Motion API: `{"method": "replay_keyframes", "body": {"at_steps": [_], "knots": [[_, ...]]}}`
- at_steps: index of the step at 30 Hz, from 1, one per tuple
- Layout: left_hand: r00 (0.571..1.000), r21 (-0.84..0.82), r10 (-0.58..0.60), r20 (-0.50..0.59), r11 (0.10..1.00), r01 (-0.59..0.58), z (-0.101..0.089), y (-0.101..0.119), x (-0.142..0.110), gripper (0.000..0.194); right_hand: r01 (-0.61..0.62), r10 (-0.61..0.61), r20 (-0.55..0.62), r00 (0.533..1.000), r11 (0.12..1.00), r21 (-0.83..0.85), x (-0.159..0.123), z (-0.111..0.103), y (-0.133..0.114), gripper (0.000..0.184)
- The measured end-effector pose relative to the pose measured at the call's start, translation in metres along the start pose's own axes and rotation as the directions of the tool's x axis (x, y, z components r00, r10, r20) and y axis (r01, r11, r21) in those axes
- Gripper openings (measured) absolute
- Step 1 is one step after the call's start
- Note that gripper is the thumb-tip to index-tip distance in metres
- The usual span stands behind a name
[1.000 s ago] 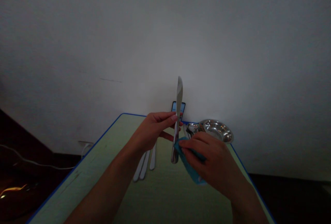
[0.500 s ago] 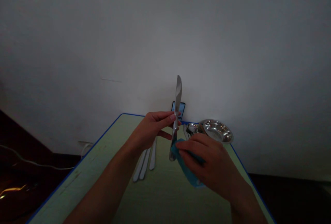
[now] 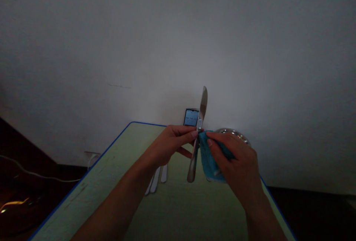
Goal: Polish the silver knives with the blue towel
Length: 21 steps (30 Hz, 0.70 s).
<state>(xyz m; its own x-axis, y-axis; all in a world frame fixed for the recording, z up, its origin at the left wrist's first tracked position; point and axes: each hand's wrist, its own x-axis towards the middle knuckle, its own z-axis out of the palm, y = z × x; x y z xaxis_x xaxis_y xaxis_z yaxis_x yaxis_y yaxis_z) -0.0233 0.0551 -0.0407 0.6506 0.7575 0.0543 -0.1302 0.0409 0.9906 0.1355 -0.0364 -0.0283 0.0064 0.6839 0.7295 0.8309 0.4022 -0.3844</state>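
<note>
A metal table knife (image 3: 203, 105) is held nearly upright above the table, blade up and handle down. My left hand (image 3: 172, 142) pinches it near where the blade meets the handle. In my right hand (image 3: 236, 155) a blue cloth (image 3: 209, 161) is gripped between thumb and fingers, its upper edge against the knife close to my left fingertips. The loose part of the cloth hangs down. Several knife handles (image 3: 155, 181) lie side by side on the table, partly hidden behind my left forearm.
The light green table (image 3: 172, 211) has a blue edge and meets a pale wall. A phone (image 3: 191, 117) with a lit screen leans against the wall. Behind my right hand a shiny metal bowl (image 3: 232, 132) is mostly covered. A white cable (image 3: 41, 176) runs at the left.
The knife and my left hand have shifted right. My right hand has moved the cloth from the lower handle up to near the blade's base. More of the bowl is now covered.
</note>
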Motion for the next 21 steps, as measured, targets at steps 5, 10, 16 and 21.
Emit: {"method": "replay_keyframes", "body": {"at_steps": [5, 10, 16, 21], "knots": [[0.999, -0.005, 0.003, 0.037, 1.000, -0.003, -0.0007, -0.0010, 0.0001, 0.027, 0.003, -0.003, 0.007, 1.000, 1.000, -0.009, 0.0006, 0.0021, 0.0003, 0.016], [0.998, -0.027, -0.004, 0.064, 1.000, 0.006, -0.0005, -0.0014, -0.0003, 0.026, 0.032, -0.031, 0.023, 0.999, 0.999, -0.033, 0.0004, 0.0043, 0.0020, 0.016], [0.998, -0.022, -0.011, 0.054, 1.000, 0.012, 0.0010, 0.0011, -0.0014, 0.026, 0.056, -0.055, 0.035, 0.998, 0.998, -0.029, 0.0003, 0.0052, 0.0026, 0.016], [0.999, 0.006, -0.026, 0.030, 1.000, 0.025, 0.0022, 0.0038, -0.0013, 0.029, 0.061, -0.059, 0.058, 0.997, 0.998, -0.032, 0.0000, 0.0051, 0.0034, 0.016]]}}
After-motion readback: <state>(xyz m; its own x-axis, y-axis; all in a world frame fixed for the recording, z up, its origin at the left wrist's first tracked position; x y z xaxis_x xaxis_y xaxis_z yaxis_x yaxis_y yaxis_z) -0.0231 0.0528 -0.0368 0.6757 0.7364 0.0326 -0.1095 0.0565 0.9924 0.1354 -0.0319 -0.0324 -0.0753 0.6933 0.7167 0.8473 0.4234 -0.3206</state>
